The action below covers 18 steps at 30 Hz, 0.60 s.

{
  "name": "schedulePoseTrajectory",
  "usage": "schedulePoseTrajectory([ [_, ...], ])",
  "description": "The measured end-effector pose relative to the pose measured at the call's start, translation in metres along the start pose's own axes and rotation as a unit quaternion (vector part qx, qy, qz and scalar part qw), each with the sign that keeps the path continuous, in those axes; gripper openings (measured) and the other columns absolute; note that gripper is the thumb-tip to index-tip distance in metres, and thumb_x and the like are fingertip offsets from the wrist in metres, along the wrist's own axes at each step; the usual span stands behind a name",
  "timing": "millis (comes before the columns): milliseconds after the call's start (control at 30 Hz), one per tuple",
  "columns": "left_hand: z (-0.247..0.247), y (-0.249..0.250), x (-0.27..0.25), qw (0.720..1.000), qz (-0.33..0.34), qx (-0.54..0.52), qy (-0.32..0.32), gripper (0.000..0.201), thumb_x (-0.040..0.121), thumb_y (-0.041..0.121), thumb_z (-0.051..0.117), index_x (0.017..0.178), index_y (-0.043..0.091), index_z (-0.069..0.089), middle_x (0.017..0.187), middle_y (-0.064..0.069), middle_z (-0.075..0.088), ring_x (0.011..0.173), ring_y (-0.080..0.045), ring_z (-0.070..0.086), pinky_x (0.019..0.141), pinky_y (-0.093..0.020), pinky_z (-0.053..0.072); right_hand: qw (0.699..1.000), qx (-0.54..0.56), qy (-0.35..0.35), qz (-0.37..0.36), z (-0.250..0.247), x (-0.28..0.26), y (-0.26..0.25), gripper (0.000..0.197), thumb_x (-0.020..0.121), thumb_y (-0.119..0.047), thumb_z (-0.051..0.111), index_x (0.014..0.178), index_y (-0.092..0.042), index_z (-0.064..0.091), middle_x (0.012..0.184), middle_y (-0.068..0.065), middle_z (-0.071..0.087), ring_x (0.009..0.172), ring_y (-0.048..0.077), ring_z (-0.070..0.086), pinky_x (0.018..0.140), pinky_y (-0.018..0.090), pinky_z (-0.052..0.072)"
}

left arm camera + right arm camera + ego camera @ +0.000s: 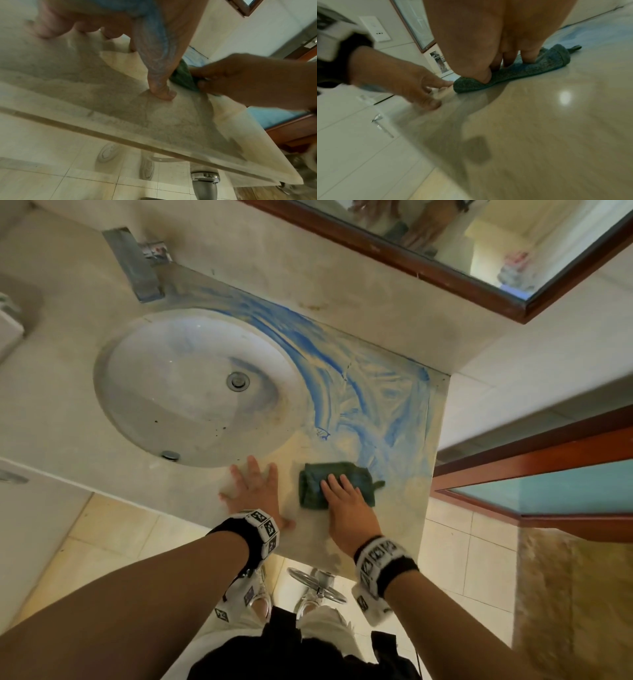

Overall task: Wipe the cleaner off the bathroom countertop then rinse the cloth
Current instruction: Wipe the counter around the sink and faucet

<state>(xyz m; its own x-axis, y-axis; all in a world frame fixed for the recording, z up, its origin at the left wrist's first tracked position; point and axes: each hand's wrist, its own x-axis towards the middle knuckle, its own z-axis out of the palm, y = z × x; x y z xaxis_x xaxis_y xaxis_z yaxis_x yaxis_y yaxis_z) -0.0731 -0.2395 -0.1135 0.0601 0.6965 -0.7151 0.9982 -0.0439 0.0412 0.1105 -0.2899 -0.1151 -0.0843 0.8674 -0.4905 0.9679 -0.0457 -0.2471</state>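
Observation:
A folded dark green cloth lies near the front edge of the beige stone countertop, right of the basin. My right hand presses flat on the cloth with straight fingers. My left hand rests flat on the bare counter just left of it, fingers spread, holding nothing. Blue cleaner smears cover the counter from the tap round the basin's right side to the far right edge. In the left wrist view my left palm carries blue smears.
An oval white basin with a metal drain sits left of the smears. A chrome tap stands at the back. A wood-framed mirror hangs behind, a wooden door frame is at the right. Tiled floor lies below.

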Motion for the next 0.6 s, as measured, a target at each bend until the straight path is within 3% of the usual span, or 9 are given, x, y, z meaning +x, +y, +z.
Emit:
schedulePoseTrajectory([
  [133,0.002,-0.001,0.001,1.000,0.005,-0.001,-0.001,0.132,0.066,0.072,0.070,0.150,0.028,-0.021,0.152,-0.014,-0.036,0.140,-0.048,-0.023,0.107,-0.070,0.022,1.000,-0.018,-0.024,-0.009,0.006,-0.020,0.009,0.063,0.098,-0.012,0.033,0.156,-0.024,0.009,0.163,-0.005,0.004,0.150,0.017,-0.005,0.122,0.037,-0.001],
  [467,0.002,0.000,0.005,1.000,-0.007,-0.017,0.002,0.128,0.064,0.071,0.070,0.150,0.035,-0.016,0.155,-0.009,-0.031,0.143,-0.045,-0.019,0.107,-0.068,0.023,0.998,-0.026,-0.006,-0.048,-0.041,0.087,-0.004,0.070,0.093,-0.006,0.038,0.156,-0.021,0.011,0.163,-0.003,0.004,0.150,0.019,-0.003,0.121,0.043,0.004],
  [600,0.001,-0.001,0.001,1.000,-0.013,-0.027,-0.006,0.131,0.064,0.070,0.074,0.150,0.036,-0.018,0.155,-0.007,-0.034,0.143,-0.043,-0.021,0.110,-0.067,0.020,0.998,-0.034,-0.009,-0.056,-0.029,0.052,0.014,0.066,0.096,-0.008,0.035,0.156,-0.022,0.010,0.163,-0.003,0.004,0.150,0.018,-0.003,0.122,0.041,0.005],
])
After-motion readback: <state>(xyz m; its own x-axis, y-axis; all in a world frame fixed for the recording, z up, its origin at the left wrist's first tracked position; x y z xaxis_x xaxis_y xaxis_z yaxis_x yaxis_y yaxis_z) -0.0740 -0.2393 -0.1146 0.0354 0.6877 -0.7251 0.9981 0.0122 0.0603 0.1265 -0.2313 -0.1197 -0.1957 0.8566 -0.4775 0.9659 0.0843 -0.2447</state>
